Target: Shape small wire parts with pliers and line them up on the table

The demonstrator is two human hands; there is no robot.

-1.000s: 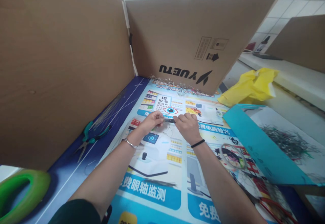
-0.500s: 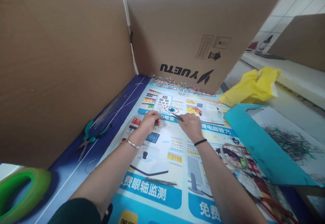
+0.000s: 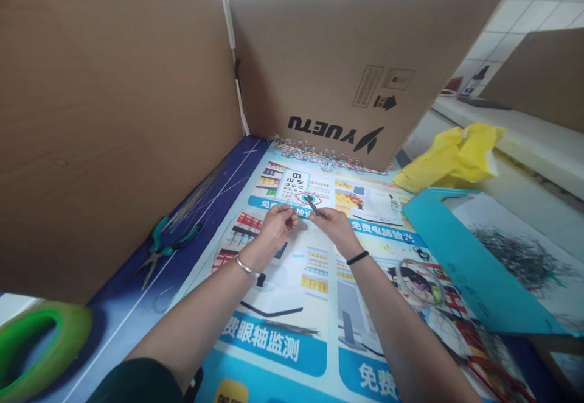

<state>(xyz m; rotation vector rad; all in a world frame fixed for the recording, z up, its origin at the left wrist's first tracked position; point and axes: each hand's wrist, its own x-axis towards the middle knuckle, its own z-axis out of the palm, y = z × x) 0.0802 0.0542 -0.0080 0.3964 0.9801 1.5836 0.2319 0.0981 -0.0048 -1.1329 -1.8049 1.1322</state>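
Observation:
My left hand [image 3: 276, 228] is closed in a pinch above the printed poster [image 3: 292, 305], holding something thin that I cannot make out. It wears a silver bangle at the wrist. My right hand [image 3: 332, 226] is closed on a small dark tool [image 3: 312, 203] whose tip points up and away from me, towards the eye picture on the poster. A black band sits on that wrist. The two hands are close together, a few centimetres apart.
Cardboard walls [image 3: 118, 117] stand at left and behind. Teal-handled pliers [image 3: 160, 248] lie by the left wall, a green tape roll [image 3: 41, 345] at the near left. A yellow bag [image 3: 451, 154], a blue sheet [image 3: 460, 257] and a heap of wire scraps [image 3: 520, 257] lie right.
The dark tool lay level between both hands a second ago; now only my right hand holds it, tip raised. My hands have drawn slightly apart.

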